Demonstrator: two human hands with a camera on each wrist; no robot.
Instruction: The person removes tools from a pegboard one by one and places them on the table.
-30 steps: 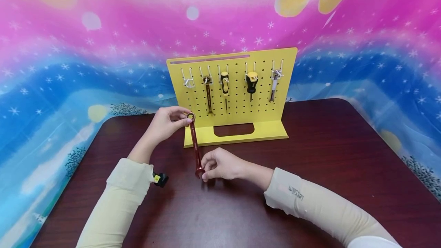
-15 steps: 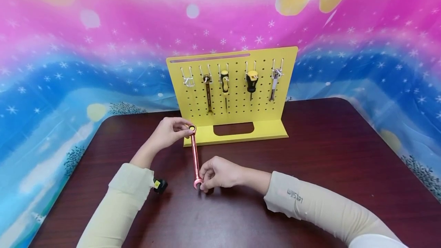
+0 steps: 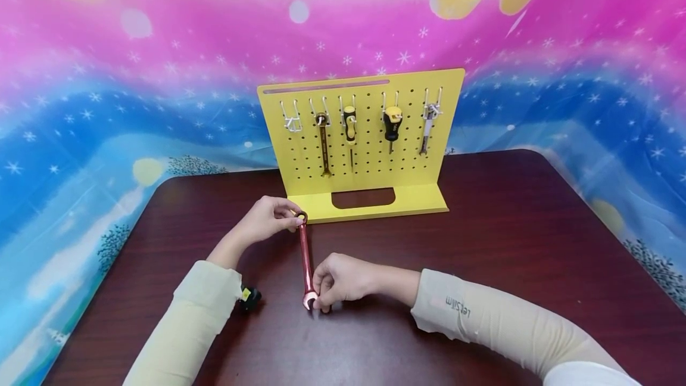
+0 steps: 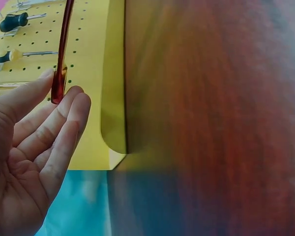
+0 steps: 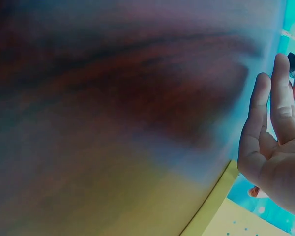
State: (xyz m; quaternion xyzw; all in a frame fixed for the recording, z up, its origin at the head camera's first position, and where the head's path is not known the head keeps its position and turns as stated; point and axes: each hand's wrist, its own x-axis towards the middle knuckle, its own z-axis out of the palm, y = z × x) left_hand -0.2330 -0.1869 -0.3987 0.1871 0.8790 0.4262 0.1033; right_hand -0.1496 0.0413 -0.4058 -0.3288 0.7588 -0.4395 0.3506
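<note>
A shiny red combination wrench spans both hands above the table, its ring end farther away and its forked end nearer me. My left hand pinches the ring end between thumb and fingers. At the forked end, my right hand grips the wrench with thumb and curled fingers. In the left wrist view, the wrench reaches up from the fingertips of the left hand. The right wrist view shows the right hand at its edge, with its grip mostly cut off.
Behind the hands stands a yellow pegboard. On its hooks hang a dark wrench, a slim screwdriver, a stubby screwdriver and a silver wrench. A white hook is at the left. The dark table meets a patterned cloth backdrop.
Both hands have lowered the red wrench toward me, away from the pegboard. Their hold on its two ends looks the same.
</note>
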